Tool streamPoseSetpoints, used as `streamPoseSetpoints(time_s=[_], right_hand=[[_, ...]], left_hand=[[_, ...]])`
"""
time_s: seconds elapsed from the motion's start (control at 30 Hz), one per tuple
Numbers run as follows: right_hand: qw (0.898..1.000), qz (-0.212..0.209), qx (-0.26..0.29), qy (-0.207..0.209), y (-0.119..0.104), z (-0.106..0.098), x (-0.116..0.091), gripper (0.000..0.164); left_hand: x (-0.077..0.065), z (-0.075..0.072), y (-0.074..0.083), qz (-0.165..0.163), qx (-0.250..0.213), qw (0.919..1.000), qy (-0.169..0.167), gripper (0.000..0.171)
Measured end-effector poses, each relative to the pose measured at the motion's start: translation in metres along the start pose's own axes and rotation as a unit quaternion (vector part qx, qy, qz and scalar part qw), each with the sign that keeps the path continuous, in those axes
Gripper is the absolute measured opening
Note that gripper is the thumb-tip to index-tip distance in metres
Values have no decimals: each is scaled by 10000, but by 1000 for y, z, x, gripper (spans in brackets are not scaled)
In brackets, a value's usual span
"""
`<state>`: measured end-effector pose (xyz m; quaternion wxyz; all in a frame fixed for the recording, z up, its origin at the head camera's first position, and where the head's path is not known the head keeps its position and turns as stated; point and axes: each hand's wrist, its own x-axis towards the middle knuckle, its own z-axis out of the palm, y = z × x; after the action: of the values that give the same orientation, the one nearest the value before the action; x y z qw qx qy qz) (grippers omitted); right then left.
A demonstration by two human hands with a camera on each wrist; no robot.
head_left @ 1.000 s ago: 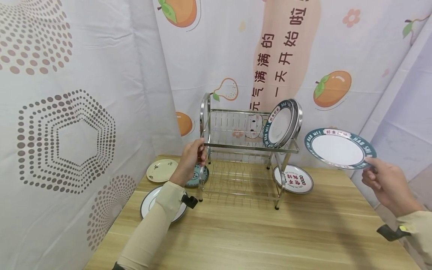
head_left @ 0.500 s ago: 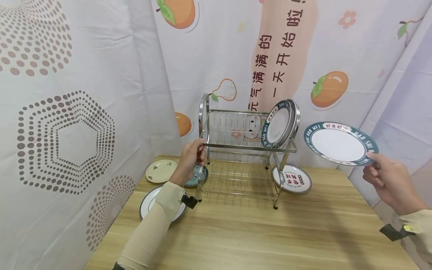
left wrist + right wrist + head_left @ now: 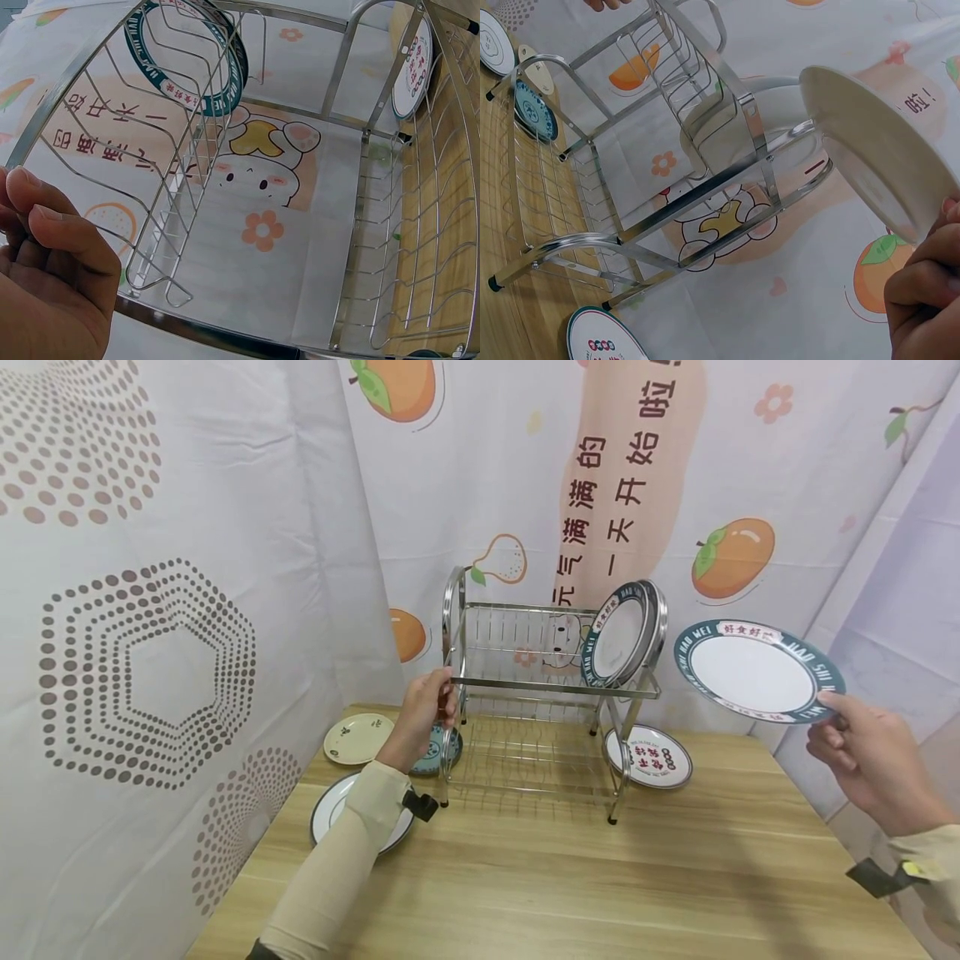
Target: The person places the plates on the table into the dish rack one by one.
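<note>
My right hand (image 3: 873, 747) pinches the edge of a white plate (image 3: 750, 675) with a green lettered rim, thumb on top. It holds the plate in the air, right of a two-tier metal dish rack (image 3: 555, 687). In the right wrist view the pale underside of this plate (image 3: 877, 150) shows. My left hand (image 3: 426, 710) grips the front left corner of the rack's upper tier; the left wrist view shows its fingers (image 3: 56, 225) curled at the rail. Several plates (image 3: 618, 639), the front one green-rimmed, stand on edge at the upper tier's right end.
A white plate with red characters (image 3: 654, 758) lies behind the rack's right legs. On the left of the wooden table (image 3: 570, 893) lie a cream plate (image 3: 358, 739), a blue plate (image 3: 431, 752) and a white dark-rimmed plate (image 3: 330, 814), partly under my left arm. Printed curtains (image 3: 480, 468) hang behind.
My right hand has raised the held plate slightly and tilted its face more towards me. The left hand keeps its grip on the rack, which stays in place.
</note>
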<state>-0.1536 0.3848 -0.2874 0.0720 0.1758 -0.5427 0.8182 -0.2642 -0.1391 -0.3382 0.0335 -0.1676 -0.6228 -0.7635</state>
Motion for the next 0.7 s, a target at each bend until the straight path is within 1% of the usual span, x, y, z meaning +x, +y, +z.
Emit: streamPoseSetpoints(time_s=[0.17, 0.3, 0.37, 0.47, 0.7], right_hand=[[9997, -106, 184, -73, -2, 6, 2, 44], [9988, -180, 341, -298, -5, 10, 4, 45], [9987, -200, 316, -359, -7, 12, 4, 45], [9990, -221, 181, -342, -10, 15, 5, 44], [9992, -218, 220, -234, -11, 26, 6, 43]], left_hand=[[1, 0, 0, 30, 14, 10000, -1, 41], [3, 0, -2, 78, 53, 9999, -33, 44], [3, -1, -2, 116, 61, 9999, -55, 45], [3, -1, -3, 148, 43, 9999, -39, 45], [2, 0, -4, 134, -4, 9999, 5, 44]])
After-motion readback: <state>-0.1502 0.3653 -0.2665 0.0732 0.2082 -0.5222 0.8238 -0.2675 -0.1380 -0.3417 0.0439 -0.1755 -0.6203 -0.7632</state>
